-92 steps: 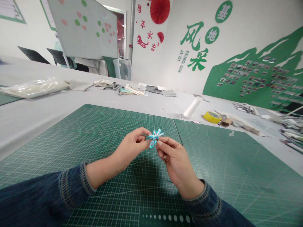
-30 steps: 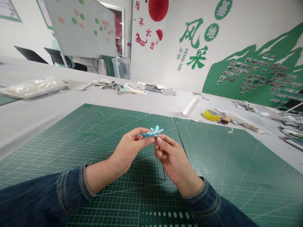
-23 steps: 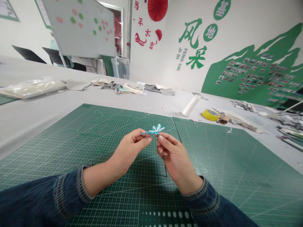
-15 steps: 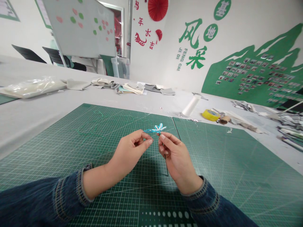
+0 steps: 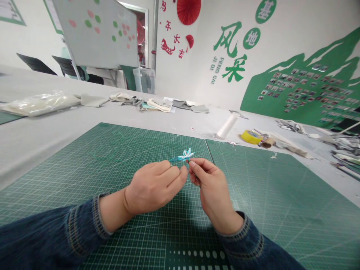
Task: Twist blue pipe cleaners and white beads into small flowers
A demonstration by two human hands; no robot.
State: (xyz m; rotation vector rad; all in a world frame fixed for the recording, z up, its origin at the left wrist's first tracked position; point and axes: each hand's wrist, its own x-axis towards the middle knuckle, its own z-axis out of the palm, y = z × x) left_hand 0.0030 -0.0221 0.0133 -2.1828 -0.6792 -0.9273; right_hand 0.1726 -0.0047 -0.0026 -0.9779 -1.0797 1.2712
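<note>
A small blue and white flower [image 5: 186, 154] with narrow petals is held above the green cutting mat [image 5: 140, 140]. My right hand [image 5: 212, 185] pinches it at its base between thumb and fingertips. Blue thread [image 5: 174, 159] runs from the flower to the left, into the closed fingers of my left hand [image 5: 156, 184]. The back of that hand faces up, so its grip on the thread is partly hidden. Both hands are close together, fingertips almost meeting just below the flower. The dark stem is mostly hidden behind my hands.
Loose green thread [image 5: 111, 159] lies on the mat. Beyond it are a white spool [image 5: 227, 126], a yellow tape roll [image 5: 251, 137] and fabric scraps [image 5: 159, 105]. A clear plastic bag [image 5: 42, 104] lies at the far left, and more scraps [image 5: 348, 150] are at the right.
My left hand has rolled over, its back now upward, and moved closer to my right hand. The flower has tilted and dipped slightly left. The stem that showed below is now mostly hidden.
</note>
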